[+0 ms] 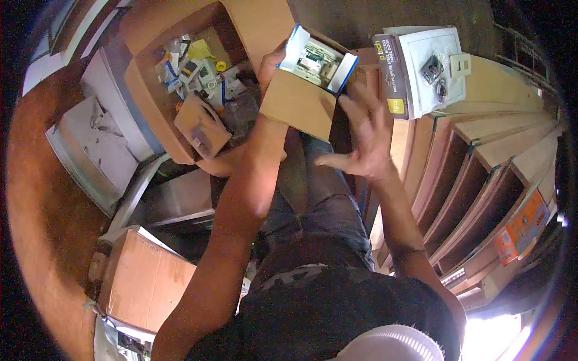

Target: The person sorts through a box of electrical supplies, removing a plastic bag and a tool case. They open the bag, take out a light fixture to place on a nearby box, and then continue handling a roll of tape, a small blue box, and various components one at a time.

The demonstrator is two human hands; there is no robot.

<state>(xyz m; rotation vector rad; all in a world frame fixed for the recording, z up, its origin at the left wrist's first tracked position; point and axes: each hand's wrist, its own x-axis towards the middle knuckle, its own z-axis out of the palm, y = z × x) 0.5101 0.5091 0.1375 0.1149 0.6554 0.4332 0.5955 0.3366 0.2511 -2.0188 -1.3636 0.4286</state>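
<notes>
My left hand (pixel 269 67) is wrapped around the left side of a small cardboard box (pixel 300 103), white and blue on its outside, with its lid flap hanging towards me. Inside it lie pale plastic parts (pixel 316 63), their kind too small to make out. Just to the right, my right hand (pixel 368 141) hovers with fingers and thumb spread, holding nothing, its fingertips close to the box's lower right corner. On the left stands a large open carton (pixel 159 129) full of small packaged parts (pixel 201 72), a yellow roll (pixel 221 65) and a brown cardboard piece (pixel 201 125).
At the right, a panel door box (pixel 394 78) carries small bagged items (pixel 435 71) and a beige plate (pixel 460 64). Wooden shelf compartments (pixel 481 141) run below it, with an orange packet (pixel 522 227). A closed carton (pixel 147 280) sits at the lower left.
</notes>
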